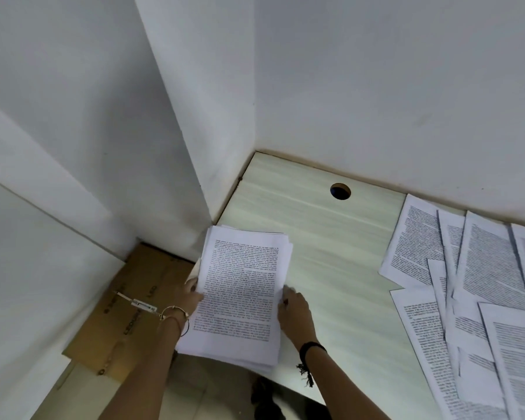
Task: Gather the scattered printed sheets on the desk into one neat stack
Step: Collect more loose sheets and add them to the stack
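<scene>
A thick stack of printed sheets (240, 295) lies at the left end of the pale desk (331, 253), its edges slightly uneven and its near-left part hanging past the desk's edge. My left hand (193, 294) grips the stack's left edge, thumb on top. My right hand (294, 307) rests against the stack's right edge with the fingers curled at the paper. Several loose printed sheets (479, 286) lie overlapping at the right of the desk, apart from both hands.
A round cable hole (340, 191) sits near the desk's back edge. White walls close in behind and to the left. Flattened cardboard (128, 310) lies on the floor left of the desk. A dark object (264, 398) shows below the desk's front edge.
</scene>
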A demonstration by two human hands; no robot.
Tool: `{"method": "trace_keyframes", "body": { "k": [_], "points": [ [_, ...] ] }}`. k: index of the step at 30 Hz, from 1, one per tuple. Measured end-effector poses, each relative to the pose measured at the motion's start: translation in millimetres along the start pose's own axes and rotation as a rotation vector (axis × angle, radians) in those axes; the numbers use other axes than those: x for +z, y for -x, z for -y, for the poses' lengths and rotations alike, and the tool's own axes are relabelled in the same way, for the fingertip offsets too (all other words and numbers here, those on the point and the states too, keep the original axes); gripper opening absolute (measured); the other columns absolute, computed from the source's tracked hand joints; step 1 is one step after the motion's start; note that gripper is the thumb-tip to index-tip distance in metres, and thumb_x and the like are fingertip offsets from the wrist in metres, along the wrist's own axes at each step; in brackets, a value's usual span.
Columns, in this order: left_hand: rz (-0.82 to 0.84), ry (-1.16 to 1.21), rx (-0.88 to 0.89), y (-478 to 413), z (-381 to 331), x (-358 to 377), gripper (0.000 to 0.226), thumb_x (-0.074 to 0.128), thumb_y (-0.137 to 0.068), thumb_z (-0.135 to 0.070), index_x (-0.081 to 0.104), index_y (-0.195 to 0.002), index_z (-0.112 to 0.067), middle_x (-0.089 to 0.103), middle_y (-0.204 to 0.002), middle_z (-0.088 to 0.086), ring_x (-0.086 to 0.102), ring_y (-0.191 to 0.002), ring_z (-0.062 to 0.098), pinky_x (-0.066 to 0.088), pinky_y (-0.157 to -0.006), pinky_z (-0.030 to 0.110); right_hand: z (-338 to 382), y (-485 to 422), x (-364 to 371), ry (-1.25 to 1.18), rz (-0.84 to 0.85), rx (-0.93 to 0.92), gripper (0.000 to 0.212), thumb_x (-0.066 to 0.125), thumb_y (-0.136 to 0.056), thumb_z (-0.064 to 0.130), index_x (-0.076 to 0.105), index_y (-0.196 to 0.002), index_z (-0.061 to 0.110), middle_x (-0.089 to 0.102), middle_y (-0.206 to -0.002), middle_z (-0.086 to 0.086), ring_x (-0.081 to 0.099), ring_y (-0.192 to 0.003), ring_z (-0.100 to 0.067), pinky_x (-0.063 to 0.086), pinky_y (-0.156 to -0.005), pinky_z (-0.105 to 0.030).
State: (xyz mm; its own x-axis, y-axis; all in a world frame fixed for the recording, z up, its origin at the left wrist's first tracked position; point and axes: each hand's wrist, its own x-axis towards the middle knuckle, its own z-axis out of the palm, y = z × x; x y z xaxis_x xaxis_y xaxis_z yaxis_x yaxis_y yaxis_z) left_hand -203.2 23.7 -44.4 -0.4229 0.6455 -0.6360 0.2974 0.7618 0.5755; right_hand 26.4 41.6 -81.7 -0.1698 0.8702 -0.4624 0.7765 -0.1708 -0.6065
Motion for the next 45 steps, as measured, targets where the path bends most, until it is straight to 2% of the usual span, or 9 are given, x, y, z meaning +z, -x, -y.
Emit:
{"method": "trace_keyframes", "body": {
  "k": [5, 8, 13, 19, 24, 27, 30, 39, 45],
  "points": [
    [0.090, -0.167, 0.104, -3.8, -7.6, 2.3, 0.061, 0.050, -0.084, 0.008, 0.035, -0.139, -0.011, 0.055, -0.121, 0.015, 0.045, -0.093, 0.019, 0.031, -0.056, 0.009, -8.0, 2.4, 4.9, -0.070, 0.015, 0.034, 0.044, 0.034, -0.094, 0.010, 0.031, -0.137, 0.010, 0.061, -0.112, -0.016, 0.058, -0.085, -0.027, 0.045, -0.068, -0.033],
    [0.123, -0.114, 0.166, -16.9, -12.3, 10.4, 0.059, 0.047, -0.079, 0.016, 0.043, -0.134, -0.004, 0.056, -0.126, 0.021, 0.052, -0.100, 0.023, 0.037, -0.077, 0.019, -15.0, -0.3, -5.6, -0.094, -0.084, 0.059, 0.045, 0.035, -0.093, 0.007, 0.033, -0.137, 0.010, 0.060, -0.118, -0.013, 0.060, -0.097, -0.030, 0.043, -0.072, -0.030],
    [0.238, -0.036, 0.175, -24.9, -44.1, 44.1, 0.039, 0.041, -0.080, 0.017, 0.050, -0.114, -0.002, 0.057, -0.106, 0.012, 0.052, -0.095, 0.022, 0.040, -0.067, 0.018, -32.3, -9.2, -40.0, -0.134, -0.198, 0.130, 0.049, 0.038, -0.093, 0.004, 0.036, -0.142, 0.007, 0.051, -0.135, -0.012, 0.049, -0.123, -0.030, 0.039, -0.101, -0.035],
    [0.330, 0.001, 0.205, -14.5, -91.3, 93.8, 0.063, 0.036, -0.087, 0.010, 0.020, -0.145, -0.008, 0.038, -0.142, 0.006, 0.040, -0.130, 0.025, 0.031, -0.107, 0.027, -60.1, -15.4, -91.6, -0.223, -0.196, 0.183, 0.052, 0.042, -0.093, 0.003, 0.030, -0.144, 0.002, 0.044, -0.142, -0.014, 0.039, -0.132, -0.030, 0.031, -0.106, -0.030],
    [0.135, -0.057, 0.213, -13.5, -100.4, 113.1, 0.054, 0.038, -0.091, -0.003, 0.027, -0.144, -0.010, 0.039, -0.147, 0.010, 0.042, -0.130, 0.029, 0.032, -0.109, 0.034, -83.1, -14.5, -108.9, -0.192, -0.066, 0.147, 0.065, 0.047, -0.097, 0.020, 0.012, -0.151, 0.009, 0.036, -0.149, -0.014, 0.039, -0.134, -0.028, 0.032, -0.107, -0.032],
    [-0.154, -0.113, 0.298, -2.0, -98.8, 122.6, 0.042, 0.041, -0.089, 0.002, 0.047, -0.130, 0.000, 0.048, -0.135, 0.021, 0.048, -0.122, 0.036, 0.038, -0.104, 0.040, -96.5, -0.6, -116.1, -0.256, -0.143, 0.146, 0.061, 0.048, -0.097, 0.021, 0.020, -0.150, 0.010, 0.036, -0.150, -0.009, 0.038, -0.136, -0.025, 0.030, -0.113, -0.036],
    [-0.222, -0.091, 0.401, 16.8, -100.0, 143.5, 0.035, 0.045, -0.085, 0.006, 0.057, -0.117, -0.002, 0.053, -0.125, 0.021, 0.053, -0.114, 0.037, 0.043, -0.098, 0.041, -117.9, 19.8, -124.3, -0.249, -0.218, 0.148, 0.053, 0.048, -0.096, 0.017, 0.031, -0.146, 0.012, 0.044, -0.143, -0.007, 0.042, -0.131, -0.022, 0.032, -0.109, -0.030],
    [-0.046, -0.039, 0.522, 106.8, -115.6, 286.0, 0.029, 0.046, -0.083, 0.008, 0.063, -0.103, -0.004, 0.060, -0.114, 0.013, 0.059, -0.102, 0.030, 0.044, -0.086, 0.030, -232.1, 78.5, -184.8, -0.164, -0.431, 0.218, 0.039, 0.049, -0.092, 0.010, 0.049, -0.131, 0.009, 0.049, -0.131, -0.010, 0.045, -0.123, -0.029, 0.042, -0.093, -0.032],
    [0.337, 0.098, 0.390, 162.9, -128.0, 388.4, 0.032, 0.049, -0.081, 0.010, 0.060, -0.077, -0.019, 0.062, -0.082, 0.005, 0.058, -0.084, 0.022, 0.048, -0.077, 0.028, -323.1, 113.6, -233.1, -0.089, -0.553, 0.247, 0.036, 0.052, -0.090, 0.008, 0.052, -0.127, 0.007, 0.047, -0.131, -0.011, 0.045, -0.120, -0.029, 0.045, -0.081, -0.030]
  ]
}}
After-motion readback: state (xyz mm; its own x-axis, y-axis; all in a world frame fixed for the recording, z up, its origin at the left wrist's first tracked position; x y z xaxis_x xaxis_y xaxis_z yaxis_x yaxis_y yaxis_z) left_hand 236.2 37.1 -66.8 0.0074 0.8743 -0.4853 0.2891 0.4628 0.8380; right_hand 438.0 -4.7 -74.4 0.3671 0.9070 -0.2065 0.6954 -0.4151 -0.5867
